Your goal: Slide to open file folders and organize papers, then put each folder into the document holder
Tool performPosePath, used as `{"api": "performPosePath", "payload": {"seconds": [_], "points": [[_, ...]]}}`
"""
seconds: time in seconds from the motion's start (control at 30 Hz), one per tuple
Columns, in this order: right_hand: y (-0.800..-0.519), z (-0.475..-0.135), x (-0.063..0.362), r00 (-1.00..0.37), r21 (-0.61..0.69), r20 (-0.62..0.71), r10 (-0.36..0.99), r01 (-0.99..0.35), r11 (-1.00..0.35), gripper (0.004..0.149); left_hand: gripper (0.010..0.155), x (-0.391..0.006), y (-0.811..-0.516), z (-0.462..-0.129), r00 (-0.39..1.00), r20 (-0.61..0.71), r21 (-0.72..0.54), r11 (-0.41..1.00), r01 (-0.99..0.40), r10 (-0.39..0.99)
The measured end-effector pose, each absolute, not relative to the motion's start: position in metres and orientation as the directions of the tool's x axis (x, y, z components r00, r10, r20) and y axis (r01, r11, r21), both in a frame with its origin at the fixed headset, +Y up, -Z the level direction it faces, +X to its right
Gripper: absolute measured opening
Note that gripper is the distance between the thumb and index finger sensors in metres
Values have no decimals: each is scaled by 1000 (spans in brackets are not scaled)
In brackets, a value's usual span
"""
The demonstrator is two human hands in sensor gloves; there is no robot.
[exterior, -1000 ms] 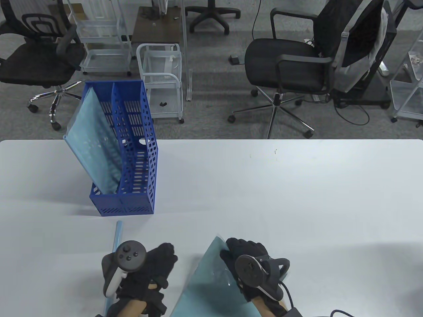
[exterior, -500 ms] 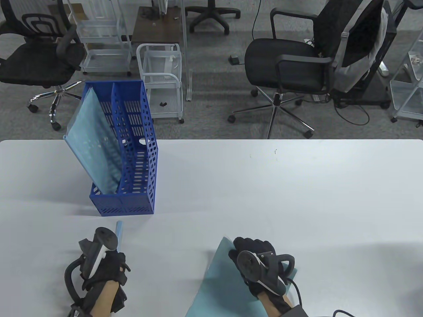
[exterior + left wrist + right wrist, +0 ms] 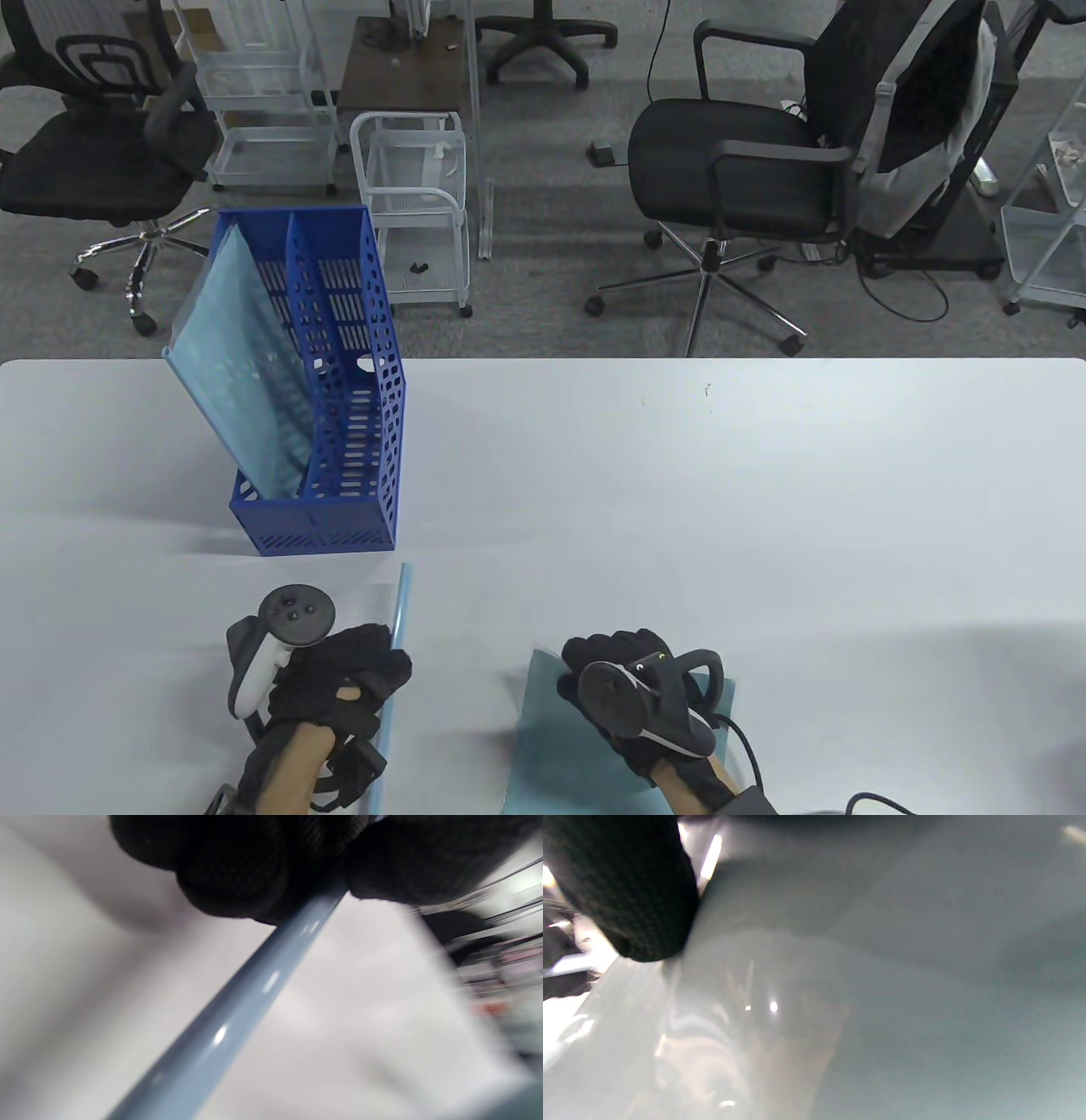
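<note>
My left hand (image 3: 339, 679) has its grip clamped on the slide bar (image 3: 399, 624), the long pale-blue spine clip; in the left wrist view my fingers (image 3: 237, 878) curl round it near one end while the rest runs out over the table (image 3: 679, 475). It looks light, stiff and glossy, so I judge it slippery and best held round its middle, where it will not lever out of my fingers. My right hand (image 3: 632, 692) lies on the teal folder (image 3: 551, 739), which lies flat at the near edge; whether those fingers pinch or only press I cannot tell. The sheet looks thin, floppy and slick, best taken along its spine edge. The blue document holder (image 3: 339, 407) stands far left, one folder already leaning in it.
</note>
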State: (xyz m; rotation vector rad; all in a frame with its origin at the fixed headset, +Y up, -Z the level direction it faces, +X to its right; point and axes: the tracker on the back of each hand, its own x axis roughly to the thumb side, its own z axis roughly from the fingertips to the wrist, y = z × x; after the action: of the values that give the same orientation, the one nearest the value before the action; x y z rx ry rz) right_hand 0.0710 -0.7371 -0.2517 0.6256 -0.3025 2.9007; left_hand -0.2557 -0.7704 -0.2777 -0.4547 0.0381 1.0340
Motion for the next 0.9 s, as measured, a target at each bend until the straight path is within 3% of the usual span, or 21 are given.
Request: {"api": "performPosePath", "payload": {"seconds": [0.1, 0.2, 0.43, 0.57, 0.9], "points": [[-735, -245, 63, -870, -139, 480, 111, -201, -970, 45, 52, -259, -768, -277, 214, -86, -240, 188, -952, 973], [-734, -240, 56, -843, -129, 528, 102, -198, -972, 45, 51, -271, -767, -275, 0, 8, -138, 1, -990, 1000], [-732, -233, 46, -818, -109, 570, 84, -176, -978, 45, 51, -299, -778, -274, -315, 50, -31, -314, -949, 948], [-731, -231, 44, -807, -94, 583, 95, -183, -979, 45, 51, -303, -780, -274, -374, 41, -21, -374, -927, 926], [-733, -228, 38, -791, -50, 605, 87, -147, -988, 44, 50, -299, -774, -274, -327, 52, -60, -323, -944, 944]]}}
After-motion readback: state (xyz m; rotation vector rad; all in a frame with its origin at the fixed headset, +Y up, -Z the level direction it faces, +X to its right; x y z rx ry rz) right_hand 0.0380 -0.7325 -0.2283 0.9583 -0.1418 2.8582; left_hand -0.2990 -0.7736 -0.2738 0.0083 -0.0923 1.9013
